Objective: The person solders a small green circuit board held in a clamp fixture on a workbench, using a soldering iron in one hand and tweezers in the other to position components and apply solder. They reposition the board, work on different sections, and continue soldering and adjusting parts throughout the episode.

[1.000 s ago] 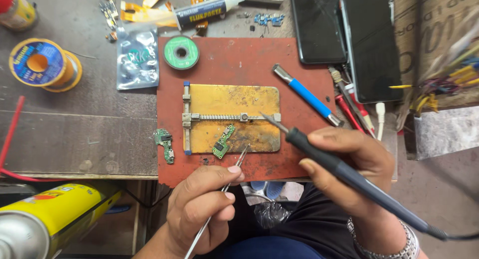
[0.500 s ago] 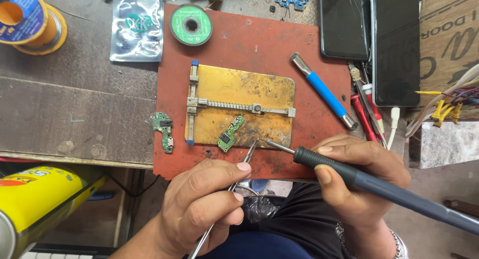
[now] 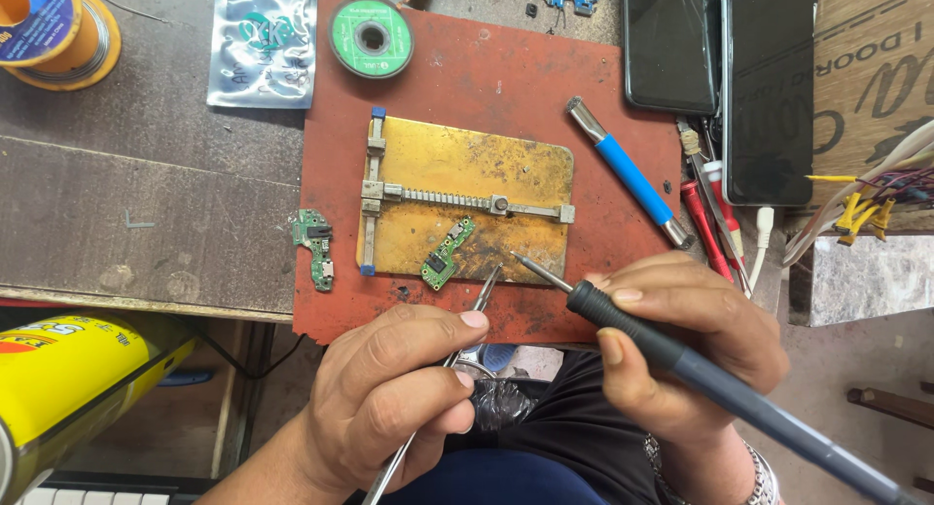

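A small green circuit board [image 3: 446, 255] is laid tilted on the lower part of a tarnished brass holder plate [image 3: 467, 164], below its toothed clamp bar [image 3: 465, 203] and not gripped by it. The board looks narrow and irregular, with a dark part and a silvery connector on it; whether any joint has been soldered is too small to tell, so the work is judged to be at an early or middle stage, with the tools poised just beside the board and not touching it. Metal tweezers [image 3: 457, 340] are held in the left hand [image 3: 389, 398], the fingers closed around them and their tips near the board's lower end. A grey soldering iron [image 3: 681, 364] is clasped pen-fashion in the right hand [image 3: 681, 354], its tip just right of the tweezers' tips. The plate is set on a red mat [image 3: 486, 67]. A second green board [image 3: 315, 247] is seen at the mat's left edge, a green spool [image 3: 371, 36] at the top, a blue-handled tool [image 3: 630, 172] on the right, and two dark phones [image 3: 720, 57] beyond it.
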